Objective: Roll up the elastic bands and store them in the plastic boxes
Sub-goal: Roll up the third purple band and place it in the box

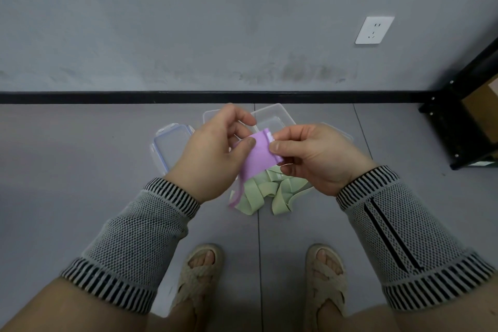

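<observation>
Above the grey floor, at mid-height in front of the standing person, both hands hold one purple elastic band. Left hand: thumb pressed on the band's left edge, fingers curled behind it. Right hand: thumb and forefinger pinch the band's upper right corner, where a small pale tab shows. The held portion of the band lies flat between the two hands; a narrow purple tail hangs down from its lower left edge and ends beside the left wrist.

Directly below the hands, a loose heap of pale green elastic bands lies on the floor, unrolled and overlapping. Whether the heap sits inside a container cannot be determined.

Beyond the hands, near the black skirting strip, clear plastic boxes stand on the floor, partly hidden by the fingers. A clear lid with a blue rim lies flat to their left, beside the left hand.

Both forearms carry knitted grey sleeves with black-and-white striped cuffs. Two feet in woven beige sandals stand on the floor at the near edge.

A white wall socket is mounted on the grey wall, upper right. A black metal frame stands at the far right.
</observation>
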Demonstrator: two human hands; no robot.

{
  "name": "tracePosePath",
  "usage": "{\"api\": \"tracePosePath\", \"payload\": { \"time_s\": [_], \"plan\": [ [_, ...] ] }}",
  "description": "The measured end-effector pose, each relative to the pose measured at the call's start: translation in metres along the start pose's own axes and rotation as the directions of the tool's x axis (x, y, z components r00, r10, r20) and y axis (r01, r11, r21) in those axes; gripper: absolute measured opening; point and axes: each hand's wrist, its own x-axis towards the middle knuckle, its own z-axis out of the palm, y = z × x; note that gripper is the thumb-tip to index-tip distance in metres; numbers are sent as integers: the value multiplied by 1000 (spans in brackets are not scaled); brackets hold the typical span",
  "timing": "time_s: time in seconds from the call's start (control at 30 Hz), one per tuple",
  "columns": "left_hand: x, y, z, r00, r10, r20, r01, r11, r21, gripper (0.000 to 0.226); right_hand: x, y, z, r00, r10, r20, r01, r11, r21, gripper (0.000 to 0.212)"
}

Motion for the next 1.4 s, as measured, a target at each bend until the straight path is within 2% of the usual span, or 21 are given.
{"api": "tracePosePath", "payload": {
  "time_s": [0.43, 0.6, 0.7, 0.8, 1.0, 1.1, 1.3, 1.4],
  "plan": [
    [0, 4, 0, 996, -79, 36, 81, 995, -65, 24, 2, 2, 7, 999, -31, -34, 30, 998, -51, 22],
    [0, 7, 1, 990, -144, 9, 144, 982, -125, 9, 1, 3, 10, 998, -54, -29, 51, 995, -83, 25],
    [0, 8, 0, 987, -158, -4, 156, 978, -136, 11, 1, 3, 9, 998, -57, -1, 56, 995, -77, 18],
    [1, 7, -4, 983, -182, -10, 177, 969, -172, 12, -1, 1, 5, 997, -8, 80, 12, 999, -51, 1],
    [0, 9, -6, 980, -200, 4, 196, 955, -221, 8, -3, 0, 2, 993, 36, 109, -35, 999, -14, 12],
    [0, 7, -6, 977, -214, 19, 213, 949, -235, 20, -3, 1, 1, 997, 11, 76, -10, 1000, -26, 9],
    [-1, 9, -5, 975, -220, 37, 223, 945, -240, 12, -2, 1, 2, 999, -20, 43, 25, 995, -98, 3],
    [0, 7, -6, 980, -193, 44, 198, 962, -188, 13, -2, 2, 2, 998, -22, 54, 29, 992, -121, 4]
  ]
}}
